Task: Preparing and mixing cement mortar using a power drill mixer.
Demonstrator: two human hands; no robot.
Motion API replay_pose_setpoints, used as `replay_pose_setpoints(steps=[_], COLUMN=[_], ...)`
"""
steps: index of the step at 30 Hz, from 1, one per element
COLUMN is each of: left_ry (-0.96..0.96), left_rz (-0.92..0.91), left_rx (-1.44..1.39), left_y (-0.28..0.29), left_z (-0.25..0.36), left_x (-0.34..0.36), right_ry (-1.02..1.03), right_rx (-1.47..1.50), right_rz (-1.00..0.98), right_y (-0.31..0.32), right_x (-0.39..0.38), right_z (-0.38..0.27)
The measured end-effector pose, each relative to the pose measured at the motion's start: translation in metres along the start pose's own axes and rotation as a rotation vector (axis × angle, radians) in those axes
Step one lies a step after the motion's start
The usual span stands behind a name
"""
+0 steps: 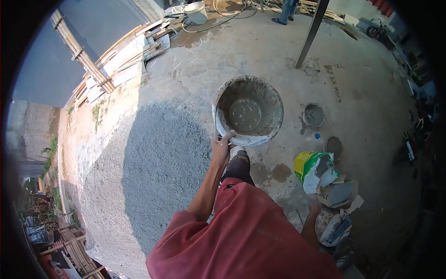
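Note:
My left hand [220, 147] grips the near rim of a large round bucket [274, 111], thumb over the edge and fingers beneath. The bucket's inner walls are crusted with grey cement, and a shallow layer of wet grey liquid lies in its bottom. It tilts open toward me, in front of my shoe [238, 151]. My right hand [314, 205] hangs low on the right, beside a torn paper sack [323, 193]; its fingers are too dim and small to read. A yellow and green bag [304, 165], torn open, stands just beyond that sack.
A big heap of grey sand [162, 158] spreads on the left. Two small containers [314, 115] [334, 148] sit on the concrete floor at right. A slanted post [312, 35], a pale bucket [196, 13], stacked boards [134, 58] and another person's legs [285, 11] are farther off.

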State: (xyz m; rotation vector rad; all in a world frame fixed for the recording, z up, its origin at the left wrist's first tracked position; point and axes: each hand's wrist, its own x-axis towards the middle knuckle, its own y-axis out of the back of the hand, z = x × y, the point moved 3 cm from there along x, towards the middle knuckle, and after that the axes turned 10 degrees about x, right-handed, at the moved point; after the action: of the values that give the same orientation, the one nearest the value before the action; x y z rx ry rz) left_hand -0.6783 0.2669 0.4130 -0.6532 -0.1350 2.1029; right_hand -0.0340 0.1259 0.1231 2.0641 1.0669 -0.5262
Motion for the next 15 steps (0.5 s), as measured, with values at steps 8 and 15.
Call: replay_pose_setpoints(steps=[8,15], left_ry=[-0.027,-0.054], left_rz=[0.169,0.223], left_rx=[-0.004,-0.262], left_y=[0.070,0.096], left_z=[0.108,0.157], left_x=[0.104,0.195], right_ry=[0.202,0.772], right_rx=[0.104,-0.600], right_rz=[-0.267,-0.403], right_y=[-0.234,-0.357], right_x=[-0.068,-0.060], right_z=[-0.282,-0.344])
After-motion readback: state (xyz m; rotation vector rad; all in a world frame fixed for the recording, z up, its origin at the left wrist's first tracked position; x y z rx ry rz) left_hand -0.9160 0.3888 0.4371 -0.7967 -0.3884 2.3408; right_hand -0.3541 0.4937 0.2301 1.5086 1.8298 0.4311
